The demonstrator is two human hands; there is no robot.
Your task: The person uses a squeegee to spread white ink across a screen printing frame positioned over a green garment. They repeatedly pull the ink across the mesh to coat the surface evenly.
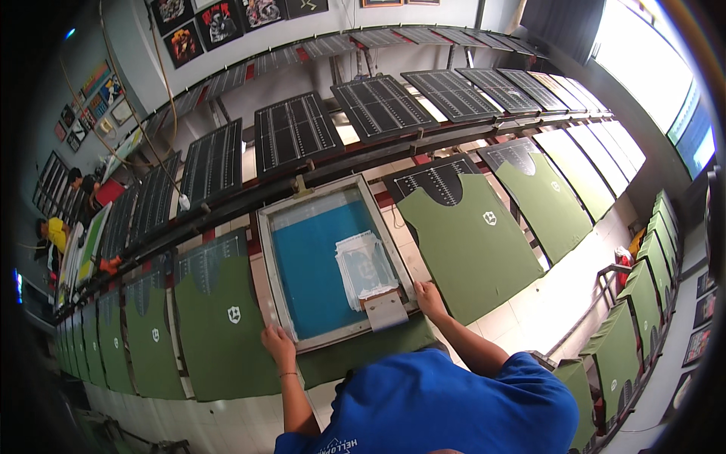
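Note:
Both of my hands are closed on a screen-printing frame (274,299) with a pale border and blue mesh. My left hand (279,342) grips its near left corner, and my right hand (429,297) holds the right side close to the near corner. White ink (361,261) covers a rectangular patch on the right half of the mesh. At that patch's near edge rests a squeegee (386,309), which neither hand touches. Part of a green shirt (370,362) shows below the frame's near edge; the frame hides the rest of it.
Green shirts with small white emblems lie on boards to the left (219,325) and right (473,242). Beyond a metal rail (333,168) stands a row of black boards (299,132). Cables (170,83) hang at the left. Two people (54,233) are at the far left.

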